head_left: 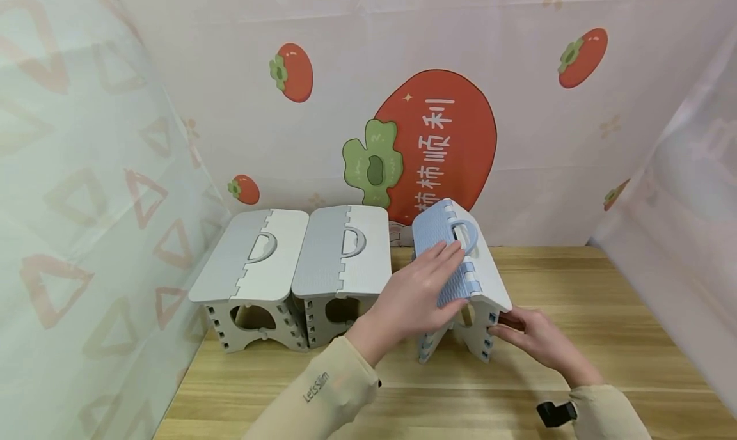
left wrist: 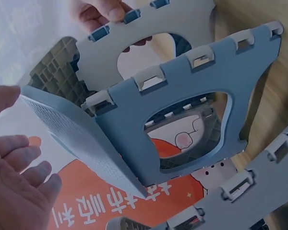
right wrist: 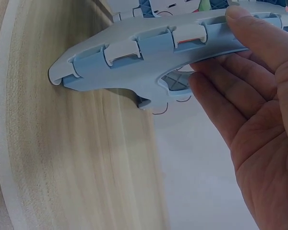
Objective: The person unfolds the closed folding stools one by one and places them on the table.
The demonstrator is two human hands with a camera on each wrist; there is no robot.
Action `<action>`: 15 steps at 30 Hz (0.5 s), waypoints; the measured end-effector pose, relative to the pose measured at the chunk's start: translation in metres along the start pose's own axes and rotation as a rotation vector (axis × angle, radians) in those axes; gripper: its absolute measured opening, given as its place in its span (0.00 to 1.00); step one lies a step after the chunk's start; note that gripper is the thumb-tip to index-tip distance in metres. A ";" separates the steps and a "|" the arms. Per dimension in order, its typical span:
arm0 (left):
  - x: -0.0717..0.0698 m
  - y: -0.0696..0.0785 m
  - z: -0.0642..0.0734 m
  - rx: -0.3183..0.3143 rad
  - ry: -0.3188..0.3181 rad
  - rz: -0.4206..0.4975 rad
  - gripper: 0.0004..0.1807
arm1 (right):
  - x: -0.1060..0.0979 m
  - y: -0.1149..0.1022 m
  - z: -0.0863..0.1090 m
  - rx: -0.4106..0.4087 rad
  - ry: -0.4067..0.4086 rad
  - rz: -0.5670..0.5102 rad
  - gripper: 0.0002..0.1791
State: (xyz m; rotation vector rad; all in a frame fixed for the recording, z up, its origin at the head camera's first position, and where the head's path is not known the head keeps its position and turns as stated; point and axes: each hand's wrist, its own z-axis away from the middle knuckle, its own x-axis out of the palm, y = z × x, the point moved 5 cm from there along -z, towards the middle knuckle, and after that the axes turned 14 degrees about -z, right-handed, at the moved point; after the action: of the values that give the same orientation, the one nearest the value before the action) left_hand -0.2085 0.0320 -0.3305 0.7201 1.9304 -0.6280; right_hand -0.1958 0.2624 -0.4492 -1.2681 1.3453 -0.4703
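Observation:
A blue-and-white folding stool (head_left: 486, 254) stands partly folded on the wooden table, its top peaked along the hinge line like a roof. My left hand (head_left: 411, 293) lies over the blue half of the top near the carry handle (head_left: 469, 236), fingers extended. In the left wrist view, those fingers (left wrist: 21, 153) spread beside the tilted top panel. On the right, my right hand (head_left: 538, 341) grips the edge of a side leg panel. The right wrist view shows the thumb (right wrist: 240, 14) on the toothed hinge edge (right wrist: 122, 51), with the other fingers behind the panel.
Two grey-and-white folding stools, one at far left (head_left: 282, 242) and one beside it (head_left: 374, 248), stand unfolded with flat tops. Behind the table (head_left: 581, 312) hangs a cloth backdrop (head_left: 530, 139) printed with red persimmons; patterned cloth also hangs at both sides.

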 end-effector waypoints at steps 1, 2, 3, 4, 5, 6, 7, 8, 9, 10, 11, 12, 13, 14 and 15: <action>0.001 0.000 -0.003 0.009 -0.022 -0.001 0.42 | 0.000 0.000 0.000 0.004 -0.002 -0.005 0.23; 0.002 0.000 -0.005 0.018 -0.044 -0.002 0.43 | 0.000 0.001 0.000 0.008 -0.003 -0.006 0.23; 0.003 0.000 -0.008 0.026 -0.063 -0.002 0.43 | 0.000 0.001 0.000 0.011 -0.005 -0.006 0.23; 0.004 0.001 -0.009 0.032 -0.085 0.000 0.44 | 0.000 0.001 0.000 0.013 -0.008 -0.003 0.23; 0.004 0.001 -0.011 0.040 -0.104 0.002 0.45 | 0.000 0.002 0.000 0.015 -0.010 -0.002 0.23; 0.005 0.001 -0.012 0.048 -0.121 0.004 0.46 | 0.000 0.002 -0.001 0.015 -0.011 0.001 0.24; 0.007 0.001 -0.014 0.055 -0.138 0.006 0.47 | 0.000 0.002 -0.001 0.016 -0.013 0.005 0.24; 0.008 0.001 -0.015 0.058 -0.155 0.010 0.47 | 0.000 0.002 -0.001 0.016 -0.014 0.008 0.24; 0.009 0.001 -0.016 0.060 -0.170 0.017 0.48 | 0.000 0.001 -0.001 0.017 -0.014 0.011 0.24; 0.010 0.002 -0.017 0.061 -0.183 0.024 0.48 | 0.000 0.001 -0.001 0.019 -0.015 0.014 0.24; 0.011 0.002 -0.017 0.061 -0.197 0.031 0.49 | -0.001 0.000 -0.001 0.023 -0.014 0.019 0.24; 0.012 0.002 -0.017 0.058 -0.211 0.039 0.49 | -0.001 -0.001 -0.001 0.026 -0.011 0.027 0.24; 0.013 0.002 -0.018 0.055 -0.223 0.046 0.49 | -0.002 -0.002 -0.002 0.026 -0.007 0.037 0.24; 0.014 0.002 -0.018 0.051 -0.233 0.050 0.49 | -0.003 -0.003 -0.002 0.029 -0.006 0.049 0.24; 0.015 0.002 -0.017 0.049 -0.240 0.054 0.49 | -0.003 -0.004 -0.002 0.024 -0.005 0.062 0.24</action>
State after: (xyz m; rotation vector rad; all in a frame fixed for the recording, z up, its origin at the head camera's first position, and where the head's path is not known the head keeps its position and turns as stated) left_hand -0.2231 0.0489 -0.3372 0.6914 1.6753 -0.6975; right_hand -0.1965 0.2631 -0.4434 -1.2032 1.3673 -0.4385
